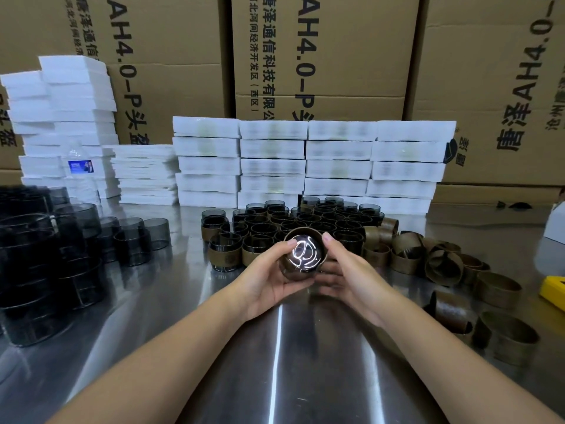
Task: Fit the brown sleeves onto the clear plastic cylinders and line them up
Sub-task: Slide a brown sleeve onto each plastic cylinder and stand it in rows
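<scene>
Your hands: two, both in the middle of the view, raised over the steel table (275, 362).
Left hand (269, 280): it grasps the held cylinder (304, 252) from the left, fingers curled under it and thumb at its upper rim.
Right hand (345, 270): it grasps the same cylinder from the right, thumb tip on the rim, fingers wrapped below.
Held cylinder: one, tilted so that its round end faces you and reflects a bright light.
Brown sleeve (306, 229): one, around the held cylinder; whether it sits fully down I cannot tell.
Sleeved cylinders (293, 224): packed close together on the table just behind your hands; I count about forty, but the far ones blur together.
Loose sleeves (443, 264): a scattered heap on your right, around twenty, some upright and some lying on the side.
Bare cylinders (46, 255): stacked several high on your left, dark and see-through; too many overlap for a sure count.
White wrapped blocks (305, 157): four columns side by side behind the sleeved cylinders, about five high each.
White foam sheets (76, 96): two tall stacks and one low stack at the far left.
Water bottle (80, 169): one, upright before the foam sheets.
Cardboard boxes (321, 56): three large fronts along the back, with printed letters.
Yellow object (553, 290): one, cut off by the right edge.
</scene>
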The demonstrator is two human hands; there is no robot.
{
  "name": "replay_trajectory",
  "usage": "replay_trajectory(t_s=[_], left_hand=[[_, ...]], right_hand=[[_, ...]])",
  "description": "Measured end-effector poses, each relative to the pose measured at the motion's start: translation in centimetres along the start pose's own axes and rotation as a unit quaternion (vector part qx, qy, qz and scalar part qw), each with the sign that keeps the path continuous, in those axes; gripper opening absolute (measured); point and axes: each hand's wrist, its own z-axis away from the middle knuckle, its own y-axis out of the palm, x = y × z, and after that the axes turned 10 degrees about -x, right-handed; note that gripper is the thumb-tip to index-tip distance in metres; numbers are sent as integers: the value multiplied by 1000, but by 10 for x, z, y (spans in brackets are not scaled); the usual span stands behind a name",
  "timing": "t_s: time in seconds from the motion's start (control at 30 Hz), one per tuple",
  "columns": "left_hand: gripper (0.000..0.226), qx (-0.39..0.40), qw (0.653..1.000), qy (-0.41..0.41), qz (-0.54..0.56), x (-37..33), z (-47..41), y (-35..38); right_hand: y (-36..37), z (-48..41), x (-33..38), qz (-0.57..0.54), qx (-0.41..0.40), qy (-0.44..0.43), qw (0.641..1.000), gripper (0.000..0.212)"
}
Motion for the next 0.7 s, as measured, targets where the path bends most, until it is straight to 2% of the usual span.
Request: replay_trajectory(t_s=[0.1, 0.3, 0.47, 0.7], left_hand=[[68, 0, 1000, 2, -19, -2, 1, -1], [76, 1, 1000, -3, -23, -7, 1, 0], [73, 0, 1000, -16, -17, -7, 2, 4], [63, -4, 1000, -5, -29, -5, 1, 7]], right_hand=[[1, -1, -1, -9, 17, 9, 1000, 64], [1, 1, -1, -31, 16, -14, 999, 62], [4, 1, 0, -20, -9, -22, 1000, 60], [11, -1, -5, -47, -59, -21, 997, 43]])
